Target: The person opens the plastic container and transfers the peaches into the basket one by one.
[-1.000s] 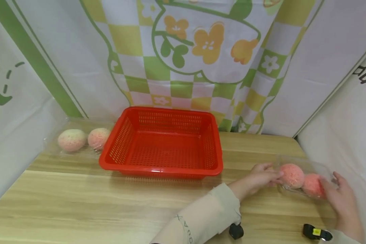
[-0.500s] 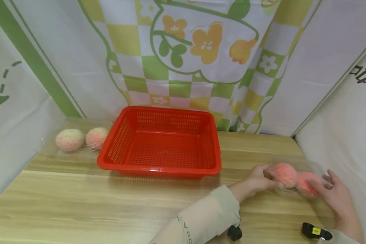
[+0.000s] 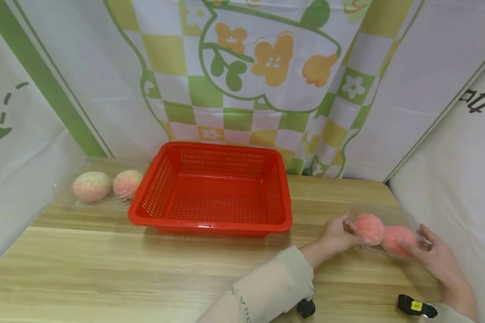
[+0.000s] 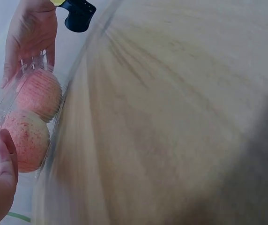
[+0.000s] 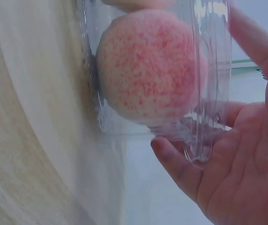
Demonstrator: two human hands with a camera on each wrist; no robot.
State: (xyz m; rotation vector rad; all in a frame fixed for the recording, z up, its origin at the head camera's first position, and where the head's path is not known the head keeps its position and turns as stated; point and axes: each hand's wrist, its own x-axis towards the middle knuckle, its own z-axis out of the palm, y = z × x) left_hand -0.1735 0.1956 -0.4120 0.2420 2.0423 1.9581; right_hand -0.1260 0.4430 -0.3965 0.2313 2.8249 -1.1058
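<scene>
Left hand (image 3: 336, 236) and right hand (image 3: 438, 259): fingers grip opposite ends of a clear plastic clamshell (image 3: 394, 216), two pink peach-like balls (image 3: 369, 229) inside. Well left of the fingers, red slotted basket (image 3: 210, 225) on wood-grain worktop (image 3: 125, 273); farther left, second clamshell (image 3: 111, 164), two paler balls (image 3: 91, 186) inside.

Clear plastic box (image 3: 391, 219): held at both ends, toward the right of the table (image 3: 145, 278).
Pink balls (image 3: 369, 229): two, pale-speckled, seen side by side inside.
</scene>
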